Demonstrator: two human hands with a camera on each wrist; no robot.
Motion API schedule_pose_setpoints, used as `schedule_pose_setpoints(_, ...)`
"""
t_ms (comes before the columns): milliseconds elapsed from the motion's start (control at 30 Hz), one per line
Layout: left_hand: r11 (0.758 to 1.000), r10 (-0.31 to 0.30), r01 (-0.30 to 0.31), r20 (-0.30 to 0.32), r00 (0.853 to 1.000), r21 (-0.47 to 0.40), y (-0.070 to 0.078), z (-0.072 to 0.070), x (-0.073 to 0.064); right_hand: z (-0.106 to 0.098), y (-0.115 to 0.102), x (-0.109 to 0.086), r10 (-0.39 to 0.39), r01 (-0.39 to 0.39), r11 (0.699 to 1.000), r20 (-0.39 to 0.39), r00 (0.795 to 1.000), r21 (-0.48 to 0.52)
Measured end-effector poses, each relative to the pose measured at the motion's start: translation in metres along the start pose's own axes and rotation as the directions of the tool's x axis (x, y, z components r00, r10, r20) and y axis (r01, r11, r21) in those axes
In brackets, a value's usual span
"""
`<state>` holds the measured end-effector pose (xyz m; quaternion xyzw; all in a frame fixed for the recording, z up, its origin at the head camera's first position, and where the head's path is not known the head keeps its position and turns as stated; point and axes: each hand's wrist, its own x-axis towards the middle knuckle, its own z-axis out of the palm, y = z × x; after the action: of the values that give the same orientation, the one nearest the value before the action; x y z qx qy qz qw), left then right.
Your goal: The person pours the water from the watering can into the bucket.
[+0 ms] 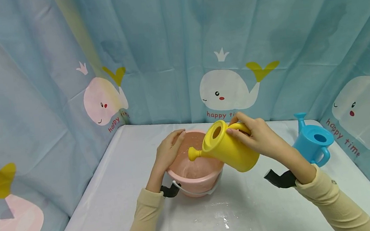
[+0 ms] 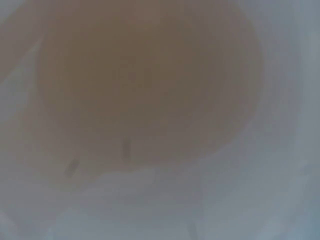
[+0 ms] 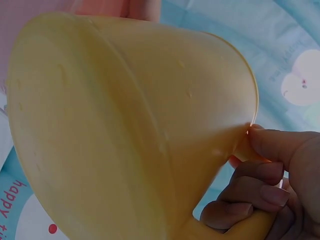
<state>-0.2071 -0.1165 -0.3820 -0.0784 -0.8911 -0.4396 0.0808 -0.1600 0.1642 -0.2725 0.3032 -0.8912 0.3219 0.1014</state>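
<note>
My right hand (image 1: 256, 132) grips the handle of a yellow watering can (image 1: 232, 150), the thumb lying against the can near its top. The can is tilted left, its spout head over the mouth of a pink bucket (image 1: 195, 184). In the right wrist view, the can's broad base faces the camera, with fingers (image 3: 270, 195) curled round the handle and a few drops on the can's side. My left hand (image 1: 169, 149) holds the bucket's left rim. The left wrist view is a dim blur with a brownish round shape.
A blue watering can (image 1: 313, 141) stands at the table's right side. Wet, shiny spots lie on the white table (image 1: 222, 217) in front of the bucket. A white bail (image 1: 196, 194) hangs down the bucket's front. Blue whale-print curtains (image 1: 155, 92) enclose the back and sides.
</note>
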Motion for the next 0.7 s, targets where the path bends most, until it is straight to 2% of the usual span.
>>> schedule_pose_setpoints(700,1.0,0.013,-0.013,-0.003,1.0,-0.012,0.0038,-0.0017,-0.0008,0.0002,0.0001,0.001,0.002,-0.002,1.0,0.002,1.0,0.003)
